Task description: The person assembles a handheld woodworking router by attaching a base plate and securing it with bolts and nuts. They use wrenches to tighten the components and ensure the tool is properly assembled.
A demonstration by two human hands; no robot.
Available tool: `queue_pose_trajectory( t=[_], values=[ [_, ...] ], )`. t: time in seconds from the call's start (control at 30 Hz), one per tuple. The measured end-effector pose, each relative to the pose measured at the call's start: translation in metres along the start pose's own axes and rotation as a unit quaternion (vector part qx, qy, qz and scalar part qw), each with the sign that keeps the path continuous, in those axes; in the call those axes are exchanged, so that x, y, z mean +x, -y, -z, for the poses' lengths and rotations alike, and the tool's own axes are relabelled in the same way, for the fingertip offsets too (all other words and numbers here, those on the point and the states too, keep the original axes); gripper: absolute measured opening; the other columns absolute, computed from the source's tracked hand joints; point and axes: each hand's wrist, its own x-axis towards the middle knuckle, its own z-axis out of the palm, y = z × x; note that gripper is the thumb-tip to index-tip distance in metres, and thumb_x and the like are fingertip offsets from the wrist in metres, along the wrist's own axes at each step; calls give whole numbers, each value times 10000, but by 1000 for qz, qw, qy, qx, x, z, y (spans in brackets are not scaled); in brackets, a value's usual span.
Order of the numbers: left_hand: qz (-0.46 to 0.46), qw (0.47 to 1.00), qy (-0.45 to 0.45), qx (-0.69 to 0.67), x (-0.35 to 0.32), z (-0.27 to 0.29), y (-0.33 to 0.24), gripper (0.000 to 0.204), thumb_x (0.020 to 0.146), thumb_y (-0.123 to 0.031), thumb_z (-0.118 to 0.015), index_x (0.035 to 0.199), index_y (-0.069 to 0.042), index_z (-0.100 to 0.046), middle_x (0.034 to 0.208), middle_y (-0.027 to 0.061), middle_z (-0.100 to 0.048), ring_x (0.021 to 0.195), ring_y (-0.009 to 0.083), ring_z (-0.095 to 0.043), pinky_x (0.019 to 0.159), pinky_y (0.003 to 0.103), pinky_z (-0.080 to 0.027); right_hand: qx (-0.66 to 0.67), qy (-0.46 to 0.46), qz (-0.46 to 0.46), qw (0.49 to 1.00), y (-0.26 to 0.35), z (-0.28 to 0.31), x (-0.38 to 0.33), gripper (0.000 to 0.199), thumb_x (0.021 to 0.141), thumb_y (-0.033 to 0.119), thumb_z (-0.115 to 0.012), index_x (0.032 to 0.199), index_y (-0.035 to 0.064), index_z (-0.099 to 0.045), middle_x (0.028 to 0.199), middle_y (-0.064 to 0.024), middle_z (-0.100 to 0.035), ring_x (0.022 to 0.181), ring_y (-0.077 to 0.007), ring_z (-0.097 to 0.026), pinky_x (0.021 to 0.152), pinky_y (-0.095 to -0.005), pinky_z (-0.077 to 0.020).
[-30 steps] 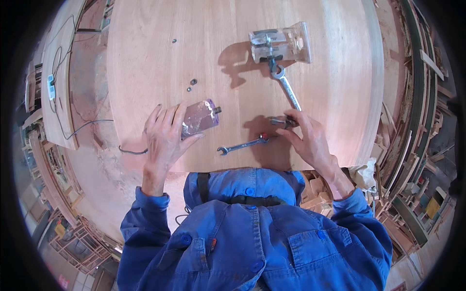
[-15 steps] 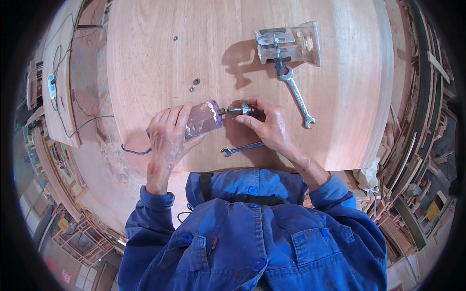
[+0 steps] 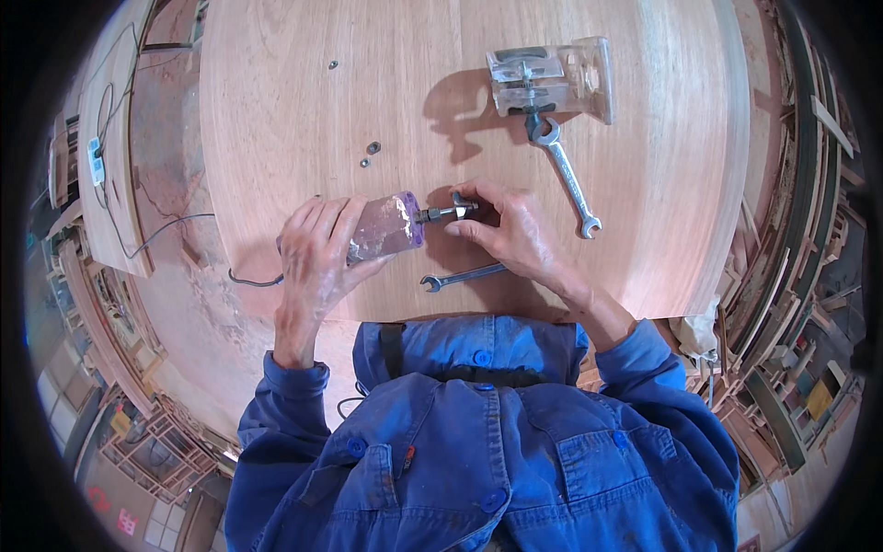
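While my left hand [image 3: 317, 253] lies over the small power tool [image 3: 384, 227], its fingers are curled around the pale, purple-tinted body and press it down on the wooden table [image 3: 276, 120]. The tool lies on its side near the front edge of the table, with its metal nose pointing to my right, and a dark cable [image 3: 248, 279] goes out from under my left palm. My left forearm comes up from the lower edge in a blue sleeve, almost straight, with the wrist a little bent. My right hand [image 3: 510, 230] comes from the other side, the forearm slanted toward the middle, and its thumb and first fingers pinch a small wrench [image 3: 457, 208] that sits on the tool's nose. Just beside my right hand, toward me, a second thin wrench [image 3: 463, 275] lies flat. A bigger open-ended wrench [image 3: 566, 179] lies farther away, its upper end touching a clear plastic base [image 3: 552, 78]. Two small nuts [image 3: 370, 153] rest near my left fingers, well apart from a tiny screw [image 3: 333, 65].
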Motion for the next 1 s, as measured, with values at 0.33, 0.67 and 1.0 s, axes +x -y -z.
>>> queue_pose_trajectory(
  t=[0.33, 0.67, 1.0],
  values=[
    [-3, 1000, 5, -9, 0, 1, 0, 722, 577, -276, -934, 1201, -46, -654, 1054, 110, -689, 970, 284, -666, 989, 457, -494, -12, 26, -3, 1000, 4, 5, -2, 399, 823, 147, -827, 1156, -17, -680, 948, -129, -747, 851, -170, -712, 776, -321, -575],
    [-30, 999, -4, -21, -2, -3, -18, 767, 570, -276, -929, 1234, -31, -636, 1006, 136, -668, 941, 321, -667, 1040, 511, -491, 4, 25, -16, 1000, -2, 15, -17, 384, 843, 141, -798, 1175, -14, -682, 956, -165, -741, 864, -231, -732, 774, -348, -578],
    [-26, 999, -9, -30, 0, -4, -27, 725, 609, -313, -925, 1220, -33, -653, 1038, 127, -661, 974, 292, -655, 1048, 487, -471, 7, 5, -21, 1000, -7, 13, -25, 440, 832, 209, -821, 1170, -7, -641, 958, -156, -727, 865, -217, -717, 782, -342, -575]
  ],
)
